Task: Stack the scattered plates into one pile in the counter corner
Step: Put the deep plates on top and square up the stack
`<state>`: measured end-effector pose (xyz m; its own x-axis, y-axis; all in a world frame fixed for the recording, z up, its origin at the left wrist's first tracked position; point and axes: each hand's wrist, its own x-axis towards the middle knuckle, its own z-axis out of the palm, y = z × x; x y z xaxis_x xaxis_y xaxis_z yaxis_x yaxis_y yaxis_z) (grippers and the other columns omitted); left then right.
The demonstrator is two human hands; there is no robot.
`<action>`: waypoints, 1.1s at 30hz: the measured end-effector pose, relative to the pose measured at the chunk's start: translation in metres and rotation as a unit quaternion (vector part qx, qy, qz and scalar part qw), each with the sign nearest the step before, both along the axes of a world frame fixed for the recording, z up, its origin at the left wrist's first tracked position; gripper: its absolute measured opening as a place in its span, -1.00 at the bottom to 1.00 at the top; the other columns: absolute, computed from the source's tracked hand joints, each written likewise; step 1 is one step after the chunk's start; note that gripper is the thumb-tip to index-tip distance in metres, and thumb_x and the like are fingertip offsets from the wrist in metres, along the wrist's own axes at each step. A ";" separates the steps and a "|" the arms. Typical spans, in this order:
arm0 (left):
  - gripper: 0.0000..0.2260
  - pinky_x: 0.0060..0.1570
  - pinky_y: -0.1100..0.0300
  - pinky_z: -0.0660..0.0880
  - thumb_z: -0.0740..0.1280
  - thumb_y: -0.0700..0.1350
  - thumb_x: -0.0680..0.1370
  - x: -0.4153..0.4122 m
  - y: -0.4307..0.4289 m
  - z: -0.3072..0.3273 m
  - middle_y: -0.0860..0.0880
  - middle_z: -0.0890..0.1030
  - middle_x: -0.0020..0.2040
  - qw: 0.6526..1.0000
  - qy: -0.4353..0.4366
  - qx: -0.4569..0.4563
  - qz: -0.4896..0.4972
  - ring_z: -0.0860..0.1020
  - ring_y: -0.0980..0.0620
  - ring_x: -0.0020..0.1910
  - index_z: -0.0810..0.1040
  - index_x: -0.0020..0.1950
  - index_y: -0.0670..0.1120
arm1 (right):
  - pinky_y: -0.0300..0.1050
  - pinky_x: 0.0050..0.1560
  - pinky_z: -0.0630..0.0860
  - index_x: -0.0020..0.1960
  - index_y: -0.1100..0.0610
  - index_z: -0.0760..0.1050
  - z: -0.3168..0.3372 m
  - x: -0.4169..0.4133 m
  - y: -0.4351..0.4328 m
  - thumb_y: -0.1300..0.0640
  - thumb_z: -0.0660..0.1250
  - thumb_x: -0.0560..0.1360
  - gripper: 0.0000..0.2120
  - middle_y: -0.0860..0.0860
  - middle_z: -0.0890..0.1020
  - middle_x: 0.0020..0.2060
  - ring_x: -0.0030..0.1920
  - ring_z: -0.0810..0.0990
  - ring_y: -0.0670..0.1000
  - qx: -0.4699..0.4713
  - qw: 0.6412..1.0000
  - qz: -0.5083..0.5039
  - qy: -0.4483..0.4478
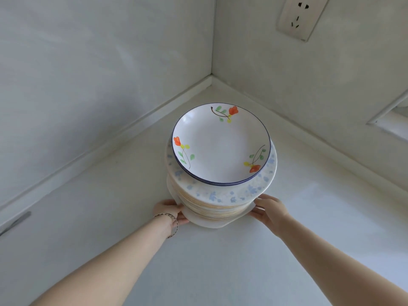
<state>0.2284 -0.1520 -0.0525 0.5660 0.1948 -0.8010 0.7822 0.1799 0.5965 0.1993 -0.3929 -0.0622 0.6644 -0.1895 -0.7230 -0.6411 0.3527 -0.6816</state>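
The pile is sitting on the desk a little short of the wall corner, with bare surface showing between it and both walls. Whether its base is resting fully or lifting slightly cannot be told.

The left grip and the right grip are closing on opposite sides of the bottom plate. On each side the thumb is lying over that wide white rim and the fingers are curling under it, pinching the rim.

Above it, yellow-edged plates are carrying a blue-speckled plate, and smaller flowered plates are lying on top, off centre toward the corner.

Judgement: the task is nearing completion, and the pile is probably only awaiting a final set toward the corner.

Handling: a tall glazed ceramic pile is likely heavy, rigid, brittle and slick between layers. The bottom rim, held at two opposite points, is the sound place to take it. The pile should be kept level and moved slowly, since the offset top plates could slide.
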 end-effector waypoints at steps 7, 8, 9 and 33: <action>-0.85 -0.53 0.05 0.58 0.27 -0.44 0.51 0.095 -0.017 -0.008 -0.22 0.52 -0.32 1.000 -0.024 -0.017 0.010 0.57 -0.09 -0.58 0.43 0.02 -0.26 | -0.12 -0.21 0.64 0.24 0.37 0.45 -0.003 0.098 -0.018 0.45 0.12 0.51 -0.67 0.20 0.60 -0.13 -0.15 0.59 0.16 0.003 1.000 -0.001 -0.017; -0.84 -0.38 -0.04 0.60 0.26 -0.44 0.51 0.108 -0.019 -0.010 -0.22 0.51 -0.31 0.999 -0.029 -0.019 0.013 0.56 -0.13 -0.48 0.43 0.05 -0.26 | -0.09 -0.18 0.63 0.25 0.37 0.45 -0.006 0.112 -0.020 0.45 0.13 0.50 -0.66 0.21 0.60 -0.11 -0.14 0.59 0.16 0.002 1.000 -0.005 -0.019; -0.81 -0.20 -0.12 0.58 0.25 -0.45 0.52 0.120 -0.022 -0.011 -0.23 0.49 -0.30 0.999 -0.034 -0.022 0.016 0.52 -0.14 -0.40 0.44 0.10 -0.28 | -0.06 -0.15 0.63 0.26 0.37 0.44 -0.008 0.125 -0.023 0.45 0.14 0.50 -0.65 0.21 0.60 -0.10 -0.14 0.60 0.17 -0.001 1.000 -0.008 -0.019; -0.76 -0.66 0.11 0.53 0.23 -0.41 0.54 0.237 -0.060 -0.046 -0.24 0.51 -0.31 0.998 -0.058 -0.018 0.023 0.54 0.01 -0.71 0.36 -0.32 -0.26 | -0.15 -0.26 0.65 -0.07 0.30 0.53 -0.028 0.238 -0.030 0.38 0.20 0.52 -0.87 0.14 0.60 -0.31 -0.34 0.60 0.02 -0.059 0.993 -0.097 -0.017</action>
<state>0.4657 -0.2124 -0.0983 0.6468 0.1949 -0.7373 0.6985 0.2366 0.6753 0.4374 -0.4229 -0.0898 0.6305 -0.3995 -0.6655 -0.5444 0.3835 -0.7460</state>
